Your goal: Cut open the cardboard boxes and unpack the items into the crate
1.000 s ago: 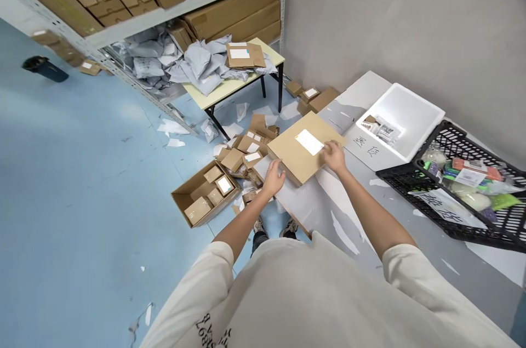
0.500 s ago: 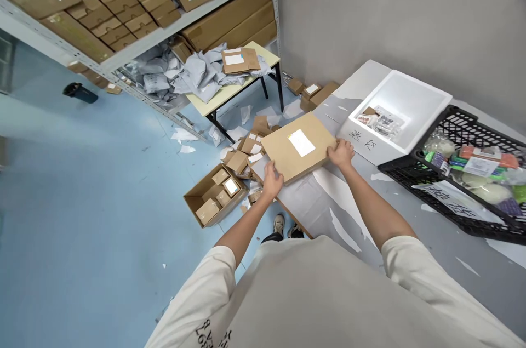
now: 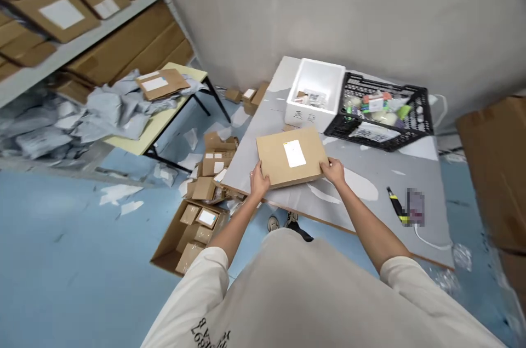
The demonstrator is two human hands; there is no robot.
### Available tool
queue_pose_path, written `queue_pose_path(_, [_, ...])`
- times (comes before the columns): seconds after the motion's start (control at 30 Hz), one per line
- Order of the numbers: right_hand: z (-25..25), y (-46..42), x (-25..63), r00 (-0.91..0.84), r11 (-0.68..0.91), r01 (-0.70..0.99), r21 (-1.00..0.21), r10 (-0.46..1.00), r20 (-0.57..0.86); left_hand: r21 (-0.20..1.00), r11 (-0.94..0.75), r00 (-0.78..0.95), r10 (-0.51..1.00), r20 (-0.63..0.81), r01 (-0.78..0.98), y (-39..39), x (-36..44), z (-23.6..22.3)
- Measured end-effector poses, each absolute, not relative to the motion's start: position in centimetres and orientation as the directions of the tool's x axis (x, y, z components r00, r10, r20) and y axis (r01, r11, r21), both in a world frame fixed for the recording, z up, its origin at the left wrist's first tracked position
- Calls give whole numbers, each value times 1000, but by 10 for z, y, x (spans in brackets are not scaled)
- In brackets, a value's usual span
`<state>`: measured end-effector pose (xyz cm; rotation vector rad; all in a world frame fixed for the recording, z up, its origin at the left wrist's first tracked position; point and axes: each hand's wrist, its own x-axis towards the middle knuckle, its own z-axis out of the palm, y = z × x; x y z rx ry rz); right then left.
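Between my hands is a flat brown cardboard box point(image 3: 271, 157) with a white label point(image 3: 295, 153) on its top face. My left hand point(image 3: 259, 180) is closed on its near left corner, thumb on top. At the near right corner, my right hand point(image 3: 333, 170) grips the box the same way. The box is over the left part of a grey worktable point(image 3: 283, 200) with torn white patches; I cannot tell whether it rests on the surface. Just behind it stand a white foam box point(image 3: 306, 116) holding small packets and a black plastic crate point(image 3: 400, 142) of bagged goods.
A yellow-and-black utility knife point(image 3: 396, 205) lies on the table's right side beside a blurred-out item with a white cable. Small cartons fill an open carton point(image 3: 168, 244) on the floor at left. Grey mailing bags point(image 3: 102, 109) cover a yellow table point(image 3: 154, 134) beside the shelving.
My view has turned right, bringing the whole crate, the utility knife and the table's right end into sight. Both hands still hold the box, which now lies more square to me.
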<state>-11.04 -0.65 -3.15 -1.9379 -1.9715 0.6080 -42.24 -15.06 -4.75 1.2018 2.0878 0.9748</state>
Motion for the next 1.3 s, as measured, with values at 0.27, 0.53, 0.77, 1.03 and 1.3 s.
queue_pose_path(0.27, [-15,-86,19,273,-267,819,-508,960,-65,822,72,-131,991,3,565,-115,-322,-48])
queue_pose_path(0.53, [-29,-121,119,381,-392,749,-534,914,-137,786,-13,66,997,-35,619,-99,-235,-45])
queue_pose_path(0.77, [-54,-110,184,240,-322,704,-633,947,-215,753,154,-60,987,-150,640,-87,-199,-42])
queue_pose_path(1.03, [-61,-51,184,168,-288,508,-812,958,-234,739,299,-216,954,-209,604,-65,-188,-40])
queue_pose_path(1.3, [-47,-13,176,209,-363,344,-866,929,-307,790,357,-268,930,-251,498,-12,-173,-39])
